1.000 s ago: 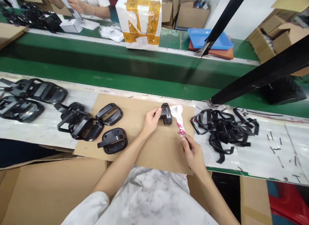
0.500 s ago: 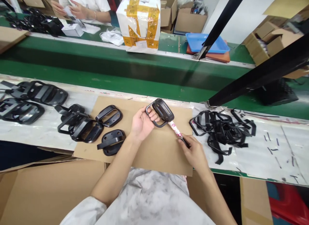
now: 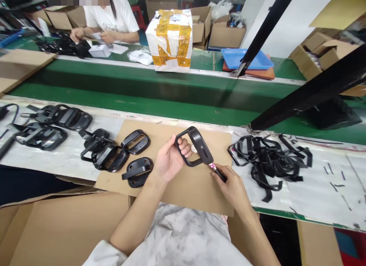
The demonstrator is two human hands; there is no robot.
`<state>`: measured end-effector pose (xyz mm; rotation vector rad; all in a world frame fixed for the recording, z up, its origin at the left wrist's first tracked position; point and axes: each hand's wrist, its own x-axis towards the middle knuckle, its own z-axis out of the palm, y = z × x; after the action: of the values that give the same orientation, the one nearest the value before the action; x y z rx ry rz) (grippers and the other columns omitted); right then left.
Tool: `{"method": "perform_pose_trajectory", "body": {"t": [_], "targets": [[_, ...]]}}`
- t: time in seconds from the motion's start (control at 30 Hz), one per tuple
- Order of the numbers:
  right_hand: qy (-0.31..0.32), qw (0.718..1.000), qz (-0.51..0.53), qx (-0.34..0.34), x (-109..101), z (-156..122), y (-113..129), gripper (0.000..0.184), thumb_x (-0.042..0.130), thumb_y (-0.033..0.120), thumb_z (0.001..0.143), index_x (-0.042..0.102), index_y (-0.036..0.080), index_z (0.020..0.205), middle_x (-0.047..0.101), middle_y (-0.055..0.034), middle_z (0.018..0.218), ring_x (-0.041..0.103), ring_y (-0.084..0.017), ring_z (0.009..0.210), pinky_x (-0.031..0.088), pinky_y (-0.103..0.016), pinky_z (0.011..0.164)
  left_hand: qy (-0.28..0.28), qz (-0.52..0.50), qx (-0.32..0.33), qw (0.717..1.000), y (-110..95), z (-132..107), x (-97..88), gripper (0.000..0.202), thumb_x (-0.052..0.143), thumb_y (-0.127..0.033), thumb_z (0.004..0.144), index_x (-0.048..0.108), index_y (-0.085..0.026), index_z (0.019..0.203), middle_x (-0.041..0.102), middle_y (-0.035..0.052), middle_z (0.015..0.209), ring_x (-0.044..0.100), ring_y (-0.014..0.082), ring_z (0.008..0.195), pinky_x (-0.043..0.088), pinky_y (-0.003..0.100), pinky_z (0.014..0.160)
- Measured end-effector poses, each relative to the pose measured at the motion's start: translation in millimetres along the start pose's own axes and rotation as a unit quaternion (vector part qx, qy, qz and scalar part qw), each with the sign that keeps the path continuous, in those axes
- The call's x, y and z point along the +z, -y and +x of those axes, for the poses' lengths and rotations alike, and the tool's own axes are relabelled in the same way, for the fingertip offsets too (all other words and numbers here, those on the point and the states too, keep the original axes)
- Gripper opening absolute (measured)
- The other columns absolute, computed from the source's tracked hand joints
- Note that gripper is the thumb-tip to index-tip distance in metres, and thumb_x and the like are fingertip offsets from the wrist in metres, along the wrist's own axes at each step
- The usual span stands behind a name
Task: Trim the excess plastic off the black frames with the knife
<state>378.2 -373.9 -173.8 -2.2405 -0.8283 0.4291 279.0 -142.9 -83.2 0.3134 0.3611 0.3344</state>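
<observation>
My left hand (image 3: 172, 159) is closed around the loop of a black plastic handle part (image 3: 201, 146), which is tilted above a cardboard sheet (image 3: 183, 193). In my right hand (image 3: 230, 182) is a black-handled tool (image 3: 220, 174) with a white and pink patterned section. Its far end meets the part's lower right edge; whether it is a knife I cannot tell, since the tip is hidden. Two similar handle parts, one upper (image 3: 136, 141) and one lower (image 3: 138, 171), lie on the cardboard left of my left hand.
More black handle parts (image 3: 104, 153) sit further left. A tangled heap of black strips (image 3: 268, 155) lies at right, with small scraps beyond. A slanted black post (image 3: 309, 87) rises behind it. Across the green bench, a co-worker (image 3: 114, 22) sits near a taped white box (image 3: 170, 41).
The handle part has turned, showing its edge more. The tool's patterned section is now mostly hidden, and my right hand is closer to the part. The camera view has shifted slightly.
</observation>
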Motion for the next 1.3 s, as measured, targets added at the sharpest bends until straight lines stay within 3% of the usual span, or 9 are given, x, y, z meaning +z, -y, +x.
{"method": "perform_pose_trajectory", "body": {"t": [0.2, 0.5, 0.6, 0.73, 0.83, 0.9, 0.97, 1.13, 1.3], "targets": [[0.004, 1.000, 0.003, 0.008, 1, 3, -3, 0.035, 0.057, 0.041, 0.098, 0.073, 0.022, 0.123, 0.075, -0.0099, 0.114, 0.072, -0.028, 0.107, 0.056, -0.042, 0.097, 0.001, 0.004, 0.020, 1.000, -10, -7, -1.3, 0.036, 0.046, -0.031, 0.107, 0.061, -0.013, 0.079, 0.045, 0.0006, 0.070, 0.048, 0.0111, 0.060, 0.045, 0.024, 0.059], [-0.009, 1.000, -0.023, 0.010, 5, 3, -13, 0.041, 0.055, 0.053, 0.096, 0.074, 0.022, 0.117, 0.075, -0.0096, 0.110, 0.073, -0.030, 0.100, 0.058, -0.044, 0.093, -0.034, 0.093, 0.119, 0.988, -58, -37, -3.5, 0.036, 0.053, -0.036, 0.105, 0.058, -0.016, 0.074, 0.049, 0.0013, 0.071, 0.049, 0.0121, 0.061, 0.045, 0.025, 0.060], [-0.020, 0.999, -0.028, 0.007, 8, 1, -12, 0.042, 0.056, 0.053, 0.096, 0.073, 0.023, 0.118, 0.073, -0.0105, 0.109, 0.072, -0.031, 0.100, 0.058, -0.048, 0.094, -0.050, 0.109, 0.119, 0.986, -61, -42, -6.9, 0.039, 0.056, -0.039, 0.104, 0.057, -0.016, 0.073, 0.046, -0.0004, 0.067, 0.045, 0.0115, 0.058, 0.043, 0.024, 0.057], [-0.068, 0.997, -0.014, -0.045, 2, -8, 16, 0.058, 0.064, 0.060, 0.092, 0.065, 0.023, 0.138, 0.059, -0.0168, 0.140, 0.057, -0.039, 0.134, 0.045, -0.060, 0.115, -0.028, 0.077, 0.071, 0.994, -39, -42, -5.6, 0.039, 0.055, -0.039, 0.104, 0.059, -0.015, 0.074, 0.045, -0.0006, 0.067, 0.046, 0.0109, 0.058, 0.043, 0.023, 0.057], [0.008, 0.983, 0.164, -0.078, -6, -10, 48, 0.098, 0.058, 0.078, 0.090, 0.022, 0.030, 0.167, 0.038, -0.0159, 0.166, 0.044, -0.037, 0.151, 0.042, -0.057, 0.120, -0.003, 0.024, 0.011, 1.000, -7, -37, -1.5, 0.041, 0.052, -0.037, 0.106, 0.059, -0.014, 0.073, 0.044, -0.0008, 0.067, 0.044, 0.0098, 0.057, 0.043, 0.021, 0.057], [0.050, 0.954, 0.282, -0.093, -8, -6, 66, 0.121, 0.046, 0.097, 0.077, 0.003, 0.031, 0.170, 0.031, -0.0156, 0.171, 0.041, -0.038, 0.153, 0.045, -0.056, 0.118, 0.007, 0.002, -0.040, 0.999, 15, -33, 0.8, 0.042, 0.050, -0.037, 0.106, 0.059, -0.014, 0.073, 0.044, -0.0010, 0.066, 0.044, 0.0098, 0.056, 0.043, 0.021, 0.057], [0.065, 0.938, 0.328, -0.090, -8, 1, 75, 0.124, 0.051, 0.096, 0.075, 0.006, 0.031, 0.170, 0.033, -0.0133, 0.171, 0.040, -0.037, 0.154, 0.043, -0.054, 0.121, 0.013, -0.018, -0.087, 0.996, 33, -30, 1.4, 0.043, 0.048, -0.037, 0.107, 0.059, -0.014, 0.073, 0.042, -0.0018, 0.063, 0.043, 0.0098, 0.054, 0.043, 0.021, 0.057], [0.042, 0.922, 0.378, -0.069, -2, 11, 72, 0.099, 0.068, 0.081, 0.079, 0.044, 0.028, 0.159, 0.049, -0.0101, 0.161, 0.054, -0.038, 0.141, 0.053, -0.051, 0.110, -0.011, -0.048, -0.108, 0.993, 49, -26, -1.7, 0.048, 0.041, -0.033, 0.109, 0.054, -0.015, 0.066, 0.034, -0.0046, 0.054, 0.035, 0.0087, 0.047, 0.044, 0.021, 0.058], [0.017, 0.902, 0.426, -0.064, 3, 7, 69, 0.099, 0.072, 0.079, 0.075, 0.048, 0.027, 0.156, 0.059, -0.0115, 0.150, 0.066, -0.037, 0.119, 0.060, -0.049, 0.094, -0.011, 0.010, -0.092, 0.996, 51, -27, -1.7, 0.045, 0.054, -0.041, 0.105, 0.056, -0.016, 0.067, 0.039, -0.0038, 0.055, 0.042, 0.0104, 0.050, 0.046, 0.023, 0.063]]}}
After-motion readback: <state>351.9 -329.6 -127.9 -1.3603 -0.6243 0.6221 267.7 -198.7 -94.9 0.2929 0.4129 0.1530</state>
